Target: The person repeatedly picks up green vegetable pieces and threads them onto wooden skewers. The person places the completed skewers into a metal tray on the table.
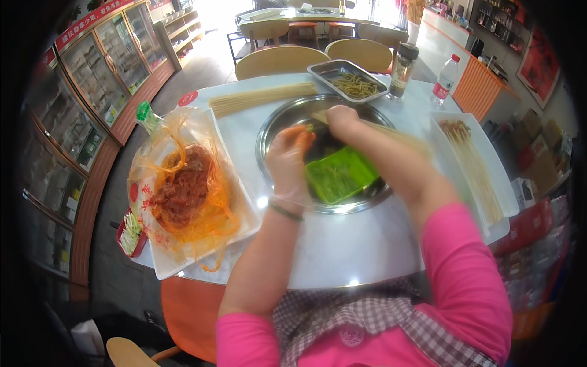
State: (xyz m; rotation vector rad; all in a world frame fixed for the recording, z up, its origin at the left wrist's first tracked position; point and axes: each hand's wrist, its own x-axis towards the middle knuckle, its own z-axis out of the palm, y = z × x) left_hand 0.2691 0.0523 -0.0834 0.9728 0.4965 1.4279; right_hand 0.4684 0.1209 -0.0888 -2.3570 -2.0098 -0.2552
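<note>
In a clear plastic glove, my left hand [290, 158] is closed over the left part of a round steel tray [264, 158]. Its fingertips look orange, and a small green food piece [310, 128] pokes out at them. My right hand [343, 120] is shut on a bundle of thin bamboo skewers [399, 136], blurred, which passes beneath my forearm. Below both hands, a bright green plastic basket [341, 176] sits in the tray with green strips inside. To the left, an open plastic bag of red marinated meat [183, 192] lies in a white tray [245, 202].
Loose bamboo skewers [261, 97] lie at the back beside a metal pan of green pickled vegetables [353, 85]. A grinder jar [402, 71] and a water bottle [445, 80] stand back right. Filled skewers [472, 169] lie in a white tray [497, 176]. A red dish [133, 236] sits left.
</note>
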